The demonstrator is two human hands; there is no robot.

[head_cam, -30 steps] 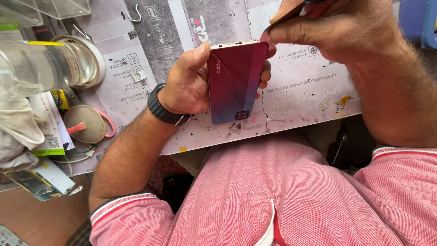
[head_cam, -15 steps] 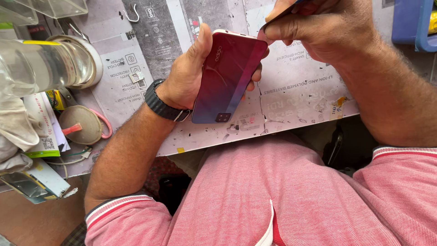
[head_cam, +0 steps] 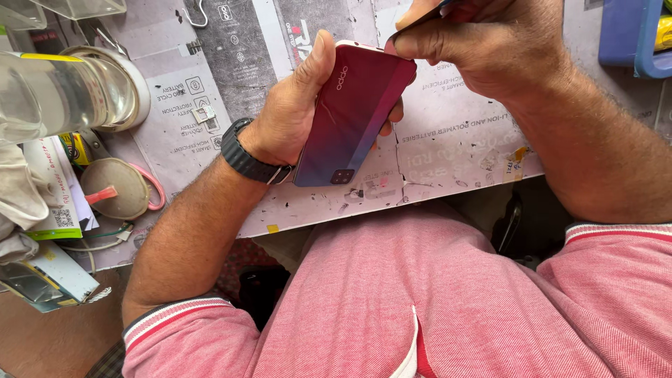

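Two hands are seen over a cluttered worktop (head_cam: 448, 150) lined with grey printed sheets. At the left edge a clear plastic bottle (head_cam: 52, 94) lies on its side; its contents cannot be told. Just beside its mouth a round white-rimmed dish (head_cam: 136, 87) is seen, partly hidden by the bottle. Below these, near the front left corner, a small round tin (head_cam: 115, 189) with a pink loop at its side is recorded, a red-tipped piece resting in it. White cloth (head_cam: 21, 192), printed cards and a thin wire are crowded against the left edge, so little open surface is left there.

Toward the centre, the left hand (head_cam: 294, 119), with a black watch (head_cam: 245, 157) at the wrist, is closed around a phone (head_cam: 353, 115) with a red-to-blue back. The phone is held tilted above the front edge of the worktop, back side up, camera corner lowest and nearest the body. The thumb is laid along its left long edge.

At the phone's top corner the right hand (head_cam: 483, 45) is pinched shut on a thin dark tool (head_cam: 423, 15), whose tip is touching the phone's edge. Bare lined surface is left open under the right forearm, between the phone and the right edge.

At the back right corner a blue tray (head_cam: 626, 38) is partly in view; something yellow shows inside it, otherwise cut off.
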